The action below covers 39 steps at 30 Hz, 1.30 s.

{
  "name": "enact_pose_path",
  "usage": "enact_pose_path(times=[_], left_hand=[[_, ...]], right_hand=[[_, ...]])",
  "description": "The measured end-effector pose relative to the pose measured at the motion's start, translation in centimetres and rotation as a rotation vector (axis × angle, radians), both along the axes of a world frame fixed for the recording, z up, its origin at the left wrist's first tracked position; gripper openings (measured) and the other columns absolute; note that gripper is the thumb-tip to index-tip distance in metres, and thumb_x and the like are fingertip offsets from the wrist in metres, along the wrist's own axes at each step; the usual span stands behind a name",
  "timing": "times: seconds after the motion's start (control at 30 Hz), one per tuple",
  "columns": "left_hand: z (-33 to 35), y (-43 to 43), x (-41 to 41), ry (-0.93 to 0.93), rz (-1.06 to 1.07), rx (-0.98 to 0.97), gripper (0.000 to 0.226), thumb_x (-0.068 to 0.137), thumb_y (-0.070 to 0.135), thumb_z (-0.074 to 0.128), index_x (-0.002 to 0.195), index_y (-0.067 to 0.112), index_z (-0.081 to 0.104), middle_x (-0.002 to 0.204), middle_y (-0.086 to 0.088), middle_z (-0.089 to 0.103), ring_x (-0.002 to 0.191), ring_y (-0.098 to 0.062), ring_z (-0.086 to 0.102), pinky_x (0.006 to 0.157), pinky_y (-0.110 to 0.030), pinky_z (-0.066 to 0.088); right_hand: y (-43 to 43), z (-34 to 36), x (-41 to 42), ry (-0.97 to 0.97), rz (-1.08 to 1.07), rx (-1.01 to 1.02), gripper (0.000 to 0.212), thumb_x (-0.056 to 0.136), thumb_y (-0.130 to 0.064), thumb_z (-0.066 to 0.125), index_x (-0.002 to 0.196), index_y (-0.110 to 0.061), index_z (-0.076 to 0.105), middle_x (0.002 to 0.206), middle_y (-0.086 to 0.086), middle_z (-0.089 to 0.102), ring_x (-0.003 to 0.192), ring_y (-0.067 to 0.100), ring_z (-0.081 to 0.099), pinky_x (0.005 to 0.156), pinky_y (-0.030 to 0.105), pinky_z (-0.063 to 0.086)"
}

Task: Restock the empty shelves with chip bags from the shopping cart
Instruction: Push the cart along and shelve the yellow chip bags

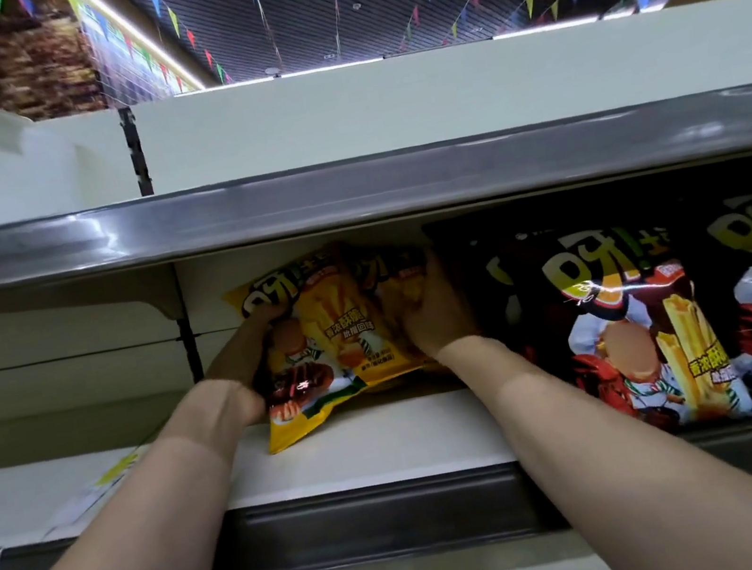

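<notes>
The shelf unit fills my view, its pale back panel point(432, 96) running past both side edges. The grey front lip of the upper shelf point(349, 194) crosses the whole width and hides the tops of everything under it. Below it is the white shelf point(392, 451) I am reaching into. My forearms come up from the near bottom corners, cut off at the elbows.

On the right of that shelf stand black chip bags point(618, 319), upright and overlapping. The rightmost is cut by the frame, and the far left one is too dark to read.

Just left of them is the yellow chip bag point(325, 348), tilted, its lower corner resting on the shelf board. A second yellow bag point(388, 278) sits behind it, mostly covered and in shadow.

My left grip point(242, 357) is closed on the front yellow bag's left edge, fingers curled over its upper corner. My right grip point(437, 319) lies against the right side of the yellow bags, beside the black ones. Its fingers are hidden, so I cannot tell whether it is holding.

On the far left of the shelf lie blurred paper labels point(99, 485).
</notes>
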<state>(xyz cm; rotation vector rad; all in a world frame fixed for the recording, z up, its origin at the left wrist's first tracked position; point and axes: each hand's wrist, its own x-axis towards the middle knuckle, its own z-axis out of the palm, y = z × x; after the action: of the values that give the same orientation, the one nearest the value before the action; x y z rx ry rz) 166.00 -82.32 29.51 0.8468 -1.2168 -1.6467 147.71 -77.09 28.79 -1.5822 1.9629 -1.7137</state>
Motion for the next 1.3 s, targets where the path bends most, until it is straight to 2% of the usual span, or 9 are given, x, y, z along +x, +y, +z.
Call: enact_pose_path(times=[0.1,0.23,0.47,0.63,0.7,0.87,0.97,1.13,1.3], left_hand=[[-0.1,-0.5,0.4,0.009,0.029,-0.022,0.032,0.089,0.039,0.06,0.108,0.013,0.063,0.102,-0.016,0.064,0.085,-0.033,0.063,0.047,-0.038,0.057],[-0.1,-0.3,0.8,-0.025,0.06,-0.031,0.02,0.089,0.034,0.061,0.086,0.015,0.065,0.074,-0.01,0.069,0.06,-0.027,0.066,0.045,-0.033,0.055],[0.8,1.3,0.1,-0.056,-0.011,-0.05,0.021,0.086,0.033,0.065,0.074,0.016,0.065,0.06,-0.004,0.065,0.047,-0.018,0.058,0.057,-0.025,0.051],[1.4,4.4,-3.0,-0.043,-0.106,-0.125,0.054,0.061,0.028,0.08,0.107,0.003,0.065,0.105,-0.02,0.066,0.092,-0.034,0.062,0.093,-0.051,0.05],[1.2,4.9,-4.5,-0.058,-0.079,-0.221,0.078,0.048,0.029,0.081,0.118,0.0,0.061,0.105,-0.025,0.069,0.091,-0.038,0.067,0.089,-0.06,0.051],[1.5,4.8,-6.0,-0.039,0.125,-0.13,0.058,0.079,0.058,0.059,0.109,0.008,0.066,0.094,-0.017,0.07,0.079,-0.029,0.065,0.076,-0.04,0.057],[1.3,2.7,-5.4,-0.066,0.277,-0.072,0.048,0.095,0.044,0.048,0.124,0.005,0.055,0.108,-0.014,0.062,0.09,-0.029,0.057,0.078,-0.033,0.043],[0.6,2.6,-4.9,-0.065,-0.02,0.099,0.016,0.092,0.019,0.06,0.089,0.003,0.061,0.061,-0.013,0.068,0.058,-0.025,0.064,0.049,-0.027,0.056],[0.7,1.3,-5.1,-0.211,-0.093,-0.005,0.029,0.1,0.013,0.046,0.074,0.005,0.056,0.066,-0.012,0.061,0.055,-0.022,0.06,0.053,-0.029,0.052]], right_hand=[[0.0,-0.2,0.3,0.488,-0.073,0.075,0.055,0.1,-0.027,0.048,0.151,-0.022,0.03,0.161,0.008,0.011,0.147,0.032,0.013,0.119,0.04,0.018],[0.3,-0.1,0.2,0.584,0.026,0.288,0.056,0.096,-0.019,0.055,0.148,-0.021,0.037,0.16,0.01,0.015,0.146,0.034,0.012,0.119,0.039,0.017],[3.0,1.3,1.2,0.037,0.007,0.096,0.04,0.105,-0.026,0.037,0.139,-0.009,0.049,0.145,0.015,0.046,0.132,0.032,0.043,0.104,0.031,0.033],[6.1,1.6,2.1,-0.064,-0.006,0.302,0.067,0.099,-0.059,0.03,0.153,-0.02,0.025,0.157,0.009,0.029,0.14,0.033,0.034,0.112,0.036,0.028],[7.1,1.5,2.0,-0.055,-0.06,0.419,0.063,0.102,-0.051,0.032,0.147,-0.008,0.034,0.152,0.016,0.037,0.136,0.035,0.038,0.106,0.034,0.032],[7.6,0.4,2.1,-0.264,-0.065,0.297,0.048,0.094,-0.016,0.053,0.138,-0.004,0.041,0.126,0.02,0.056,0.098,0.029,0.058,0.086,0.034,0.051],[7.7,0.0,2.1,-0.346,-0.062,0.303,0.011,0.091,-0.011,0.052,0.095,-0.001,0.054,0.082,0.009,0.054,0.068,0.021,0.05,0.066,0.028,0.045],[8.4,0.0,2.8,-0.346,-0.114,0.302,0.027,0.089,-0.016,0.051,0.064,-0.015,0.04,0.069,0.003,0.042,0.064,0.017,0.041,0.065,0.027,0.035],[8.5,0.1,2.8,-0.38,-0.092,0.262,0.027,0.09,-0.019,0.051,0.065,-0.014,0.044,0.069,0.003,0.045,0.062,0.016,0.043,0.058,0.027,0.033]])
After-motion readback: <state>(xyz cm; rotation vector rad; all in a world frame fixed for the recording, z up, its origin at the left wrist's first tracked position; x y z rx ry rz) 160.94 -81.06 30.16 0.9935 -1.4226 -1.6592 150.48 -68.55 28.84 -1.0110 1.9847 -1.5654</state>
